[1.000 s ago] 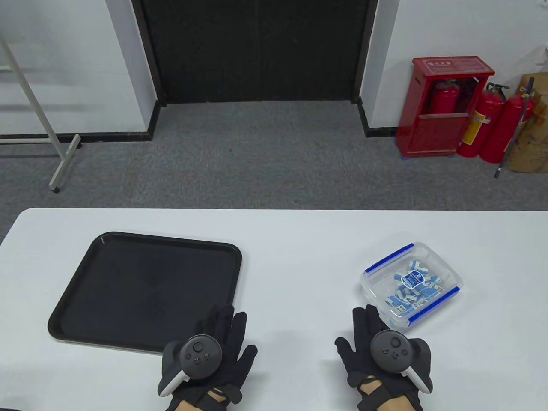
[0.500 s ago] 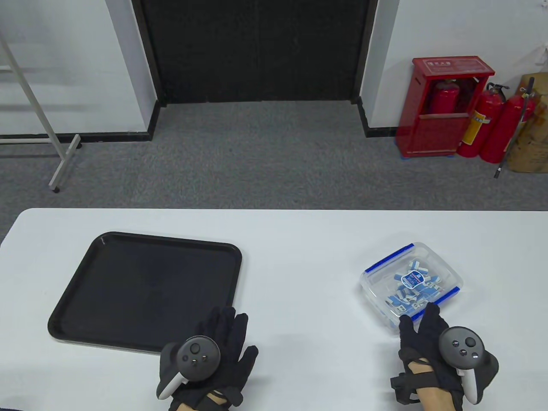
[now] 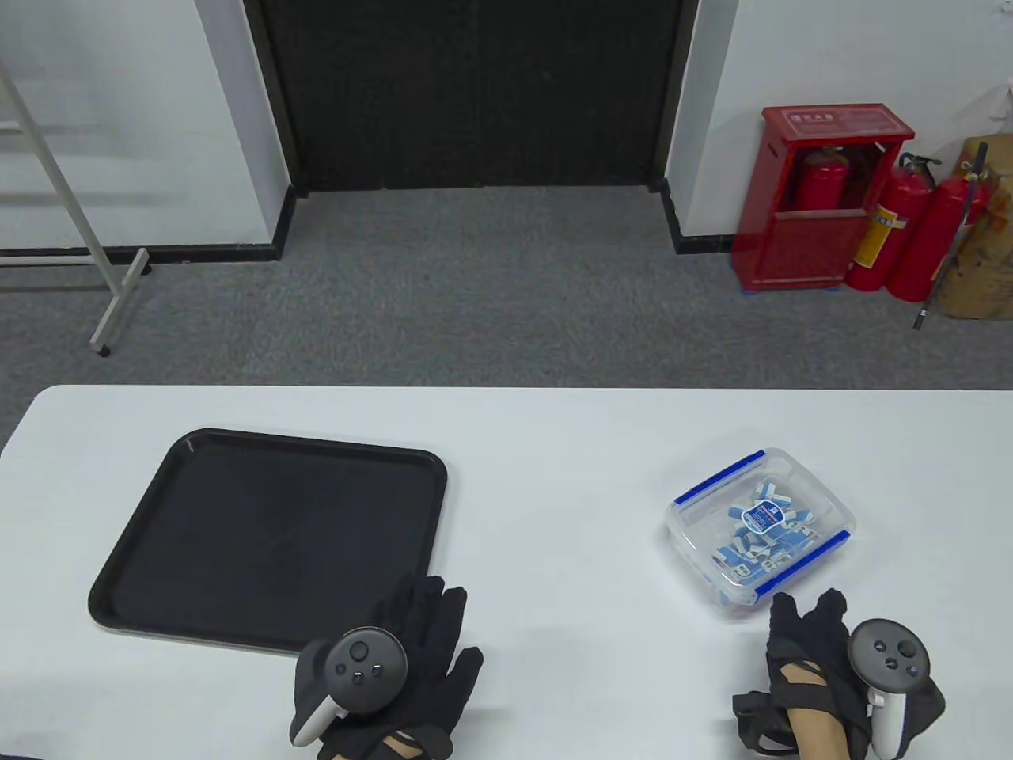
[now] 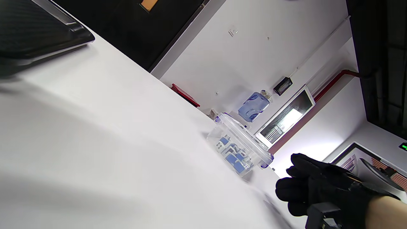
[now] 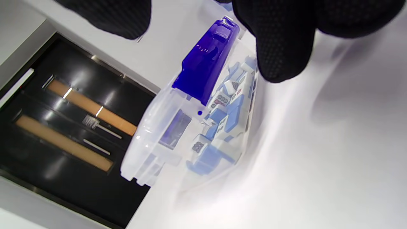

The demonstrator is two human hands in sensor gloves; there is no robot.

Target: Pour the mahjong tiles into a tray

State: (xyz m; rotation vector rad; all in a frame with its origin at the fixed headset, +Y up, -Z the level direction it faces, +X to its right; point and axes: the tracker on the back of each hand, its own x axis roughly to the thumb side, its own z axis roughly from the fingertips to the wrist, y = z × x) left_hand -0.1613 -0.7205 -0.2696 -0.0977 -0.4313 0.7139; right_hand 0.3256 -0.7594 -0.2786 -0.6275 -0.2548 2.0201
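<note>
A black tray lies empty on the left of the white table. A clear lidded box with blue clips holds several blue-and-white mahjong tiles on the right. My left hand lies flat and open by the tray's near right corner. My right hand is open and empty, its fingertips just short of the box's near corner. In the right wrist view my fingers hover over the box near a blue clip. The left wrist view shows the box and the right hand.
The tray's corner shows at the top left of the left wrist view. Bare white table lies between tray and box. Beyond the far table edge are grey carpet, a red extinguisher cabinet and a white metal stand.
My right hand has moved right, from left of the box to its near corner, turned more on its side and drawn back slightly. My left hand has slid a little toward me.
</note>
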